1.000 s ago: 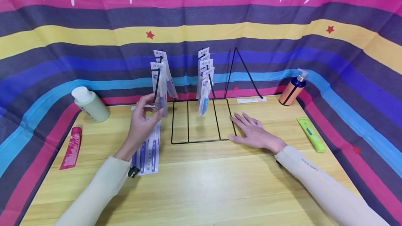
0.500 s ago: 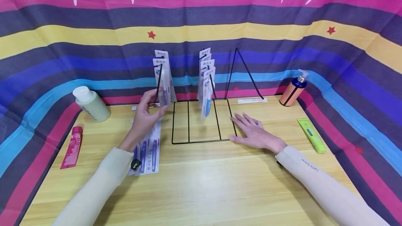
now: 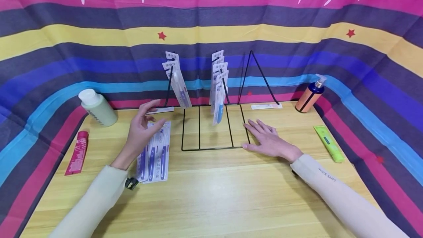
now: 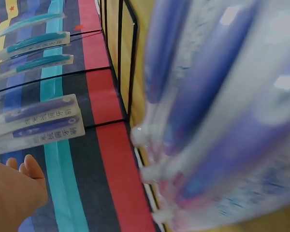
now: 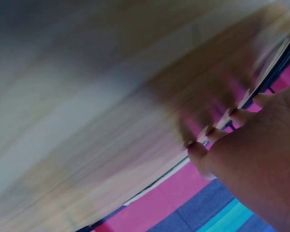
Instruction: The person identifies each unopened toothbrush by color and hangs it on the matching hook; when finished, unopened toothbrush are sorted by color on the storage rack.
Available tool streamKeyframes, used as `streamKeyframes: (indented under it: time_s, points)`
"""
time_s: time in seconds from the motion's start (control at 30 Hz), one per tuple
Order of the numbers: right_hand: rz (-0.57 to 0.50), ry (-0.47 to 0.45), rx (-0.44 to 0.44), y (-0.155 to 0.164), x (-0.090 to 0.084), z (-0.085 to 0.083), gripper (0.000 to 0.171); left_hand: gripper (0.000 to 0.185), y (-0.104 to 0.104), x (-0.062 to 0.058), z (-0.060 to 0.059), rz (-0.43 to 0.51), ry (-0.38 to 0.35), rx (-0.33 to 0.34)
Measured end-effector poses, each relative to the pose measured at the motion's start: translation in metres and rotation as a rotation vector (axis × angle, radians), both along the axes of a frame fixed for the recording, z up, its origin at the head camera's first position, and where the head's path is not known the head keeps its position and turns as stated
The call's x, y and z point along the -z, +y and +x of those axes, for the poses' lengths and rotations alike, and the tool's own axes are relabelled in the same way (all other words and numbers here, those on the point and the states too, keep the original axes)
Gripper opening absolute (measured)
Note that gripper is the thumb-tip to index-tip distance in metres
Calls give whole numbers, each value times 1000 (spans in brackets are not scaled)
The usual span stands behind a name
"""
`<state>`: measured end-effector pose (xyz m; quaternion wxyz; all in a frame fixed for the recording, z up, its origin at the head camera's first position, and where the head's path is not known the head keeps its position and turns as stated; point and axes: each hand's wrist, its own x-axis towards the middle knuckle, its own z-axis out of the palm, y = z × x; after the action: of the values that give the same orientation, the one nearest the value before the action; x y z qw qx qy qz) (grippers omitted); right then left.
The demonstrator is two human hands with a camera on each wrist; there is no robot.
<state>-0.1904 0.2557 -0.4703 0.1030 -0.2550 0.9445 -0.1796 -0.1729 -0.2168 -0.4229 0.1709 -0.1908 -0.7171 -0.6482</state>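
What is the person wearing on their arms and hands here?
Both hands are bare: the left hand and right hand wear no gloves. Long, pale cream sleeves cover both arms to the wrists. The right sleeve bears small dark lettering, and a small black clip sits at the left cuff.

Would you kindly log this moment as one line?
left hand: open, above flat toothbrush packs | right hand: flat on wooden table, beside black wire rack

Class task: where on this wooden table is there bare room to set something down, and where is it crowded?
Free: the near strip of the wooden table between the two sleeves, and the patch between the right hand and the green tube. Crowded: around the black wire rack, and beside the left hand over the toothbrush packs.
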Motion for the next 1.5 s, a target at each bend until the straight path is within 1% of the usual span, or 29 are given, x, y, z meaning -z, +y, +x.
streamKeyframes:
  time_s: [0.1,0.2,0.23,0.3,0.43,0.5,0.6,0.67,0.73,0.83,0.9,0.97,1.07,1.13,1.2,1.27,1.4,1.5]
  points:
    - [4,4,-2,-1,1,-1,95,58,-9,4,11,3,-45,-66]
    - [9,8,-6,-1,2,-2,95,54,-18,8,24,8,-120,-138]
    - [10,6,-5,-1,2,-2,95,52,-21,10,29,-1,-151,-161]
    - [11,7,-2,0,3,-2,95,51,-25,13,38,7,-217,-186]
    - [13,7,3,1,3,-2,96,53,-34,21,55,-22,-343,-236]
    - [15,4,4,0,3,-2,96,54,-38,26,63,-44,-408,-271]
    - [12,-2,2,1,4,-2,96,55,-41,32,70,-21,-516,-323]
    - [14,-6,2,0,4,-2,96,59,-43,36,74,-25,-607,-343]
    - [15,-3,1,0,4,-2,96,64,-45,38,77,-46,-682,-342]
    - [15,0,-1,0,4,-3,96,77,-46,40,80,-137,-769,-309]
    - [10,5,-3,1,4,-3,96,84,-46,40,79,-214,-787,-290]
    - [7,8,-3,1,4,-3,95,90,-46,39,78,-285,-802,-284]
    - [3,14,-7,1,4,-3,95,93,-44,37,76,-388,-804,-291]
    - [6,11,-3,1,4,-3,95,91,-44,36,75,-433,-807,-290]
    - [8,9,-3,1,3,-3,95,87,-45,34,75,-445,-809,-283]
    - [13,4,0,0,3,-3,96,83,-46,33,75,-436,-813,-275]
    - [13,0,-1,0,3,-2,96,74,-49,33,76,-368,-819,-241]
    - [12,-2,0,1,4,-2,96,65,-51,33,77,-336,-821,-204]
